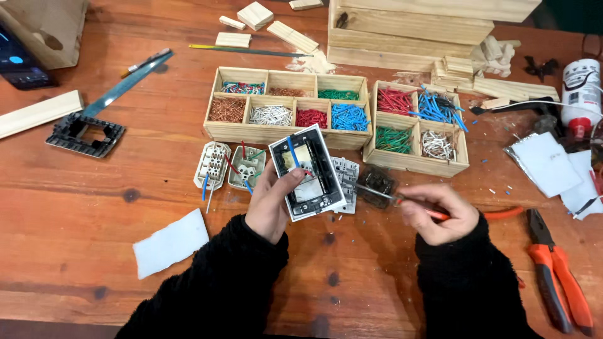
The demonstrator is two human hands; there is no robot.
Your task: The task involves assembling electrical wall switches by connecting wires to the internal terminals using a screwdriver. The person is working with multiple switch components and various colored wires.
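I have my left hand (271, 204) wrapped around a white and black switch frame (308, 172), fingers behind it and thumb hooked over its near edge, so the open back tilts up toward me and I can see into it. A short blue wire (293, 150) sticks out of its upper part. My right hand (436, 213) is closed around a thin screwdriver (377, 193) with an orange handle, held low like a pen so the tip reaches sideways to the frame's right edge; whether the tip touches metal there I cannot tell. The frame sits between my two hands, raised off the wooden table (75, 213), close to my left palm and a little apart from my right knuckles.

Just beyond my left hand lie two pale socket modules (229, 166) with red, blue and green leads, and behind the frame rests a grey module (345, 176) and a dark one (377, 183). Further out, past both hands, two wooden trays (286, 103) hold sorted wire offcuts by colour, within easy reach, I judge, so pieces can be picked without shifting. Right of my right hand lie orange-handled pliers (556, 276). Left of my left sleeve lies a white cloth (171, 243), and far to the left a black frame (85, 133) beside a metal ruler (122, 86).
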